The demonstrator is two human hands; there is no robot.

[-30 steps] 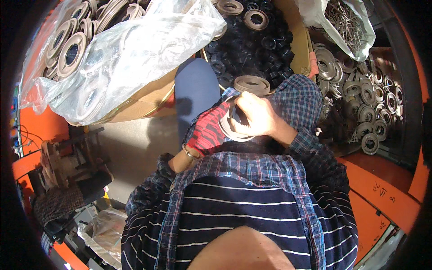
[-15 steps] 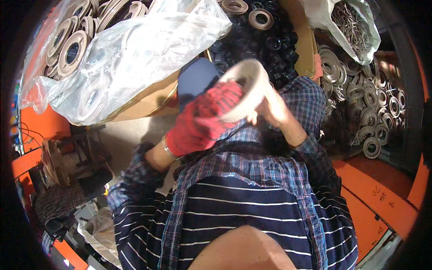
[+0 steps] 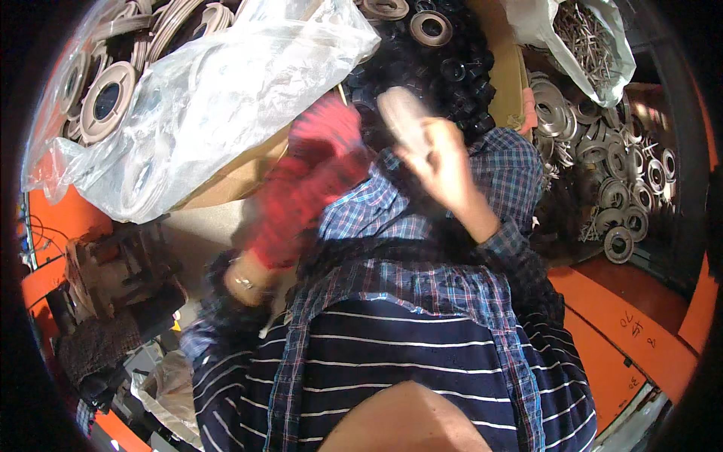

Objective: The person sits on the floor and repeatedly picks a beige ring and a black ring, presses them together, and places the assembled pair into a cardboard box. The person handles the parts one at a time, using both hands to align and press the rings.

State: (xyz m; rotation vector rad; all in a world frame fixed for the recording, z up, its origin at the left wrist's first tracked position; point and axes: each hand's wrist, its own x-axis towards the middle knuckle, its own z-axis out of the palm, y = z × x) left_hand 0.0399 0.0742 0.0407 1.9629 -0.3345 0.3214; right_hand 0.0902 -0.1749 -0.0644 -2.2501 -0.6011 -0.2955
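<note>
My right hand (image 3: pixel 446 167), bare, is closed on a beige plastic ring (image 3: pixel 402 113), which is tilted so that it shows nearly edge-on. My left hand (image 3: pixel 312 169), in a red knit glove, is apart from the ring on its left, near the edge of a cardboard box. Motion smears its fingers, so I cannot make out their pose. Beyond the ring lies a heap of small black plastic caps (image 3: pixel 422 75) in a carton, with a beige ring (image 3: pixel 431 29) resting on top.
Far left, a box lined with a clear plastic bag (image 3: pixel 248 83) holds several beige rings (image 3: pixel 108 102). To the right are loose grey rings (image 3: pixel 617 181) and an open white sack (image 3: pixel 520 19) of thin brown pieces (image 3: pixel 584 53). Orange panels (image 3: pixel 602 324) flank me.
My left hand has let go of the ring and moved left. The ring, now in my right hand alone, has turned from face-on to nearly edge-on and shifted slightly left.
</note>
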